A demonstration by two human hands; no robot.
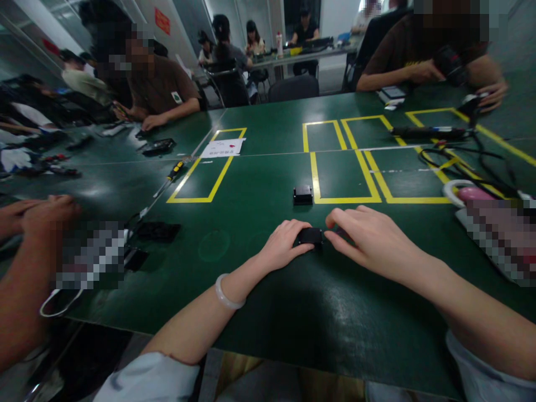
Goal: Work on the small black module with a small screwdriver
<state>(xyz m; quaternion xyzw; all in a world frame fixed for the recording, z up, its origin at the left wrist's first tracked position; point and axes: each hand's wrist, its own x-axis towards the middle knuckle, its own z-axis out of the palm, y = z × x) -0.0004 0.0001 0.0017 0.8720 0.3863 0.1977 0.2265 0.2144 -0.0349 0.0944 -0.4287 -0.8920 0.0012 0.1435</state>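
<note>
My left hand point(287, 243) grips a small black rectangular part point(311, 238) between thumb and fingers, close above the green table point(259, 301). Just to the right of it is my right hand point(368, 237), its thumb and index finger curved toward the part's right end with a gap between them. I see nothing held in that gap, though a tiny piece could be hidden. A second black part point(302, 195), with a similar blocky shape, rests on the table a little beyond my hands.
Yellow tape rectangles point(347, 199) mark the table. A paper label point(223, 148), a yellow-black screwdriver point(176, 169) and a black pouch-like item point(158, 230) lie left. Cables point(481, 162) and a pink item point(475, 194) are right. Another person's arm point(29, 268) rests at left; people sit opposite.
</note>
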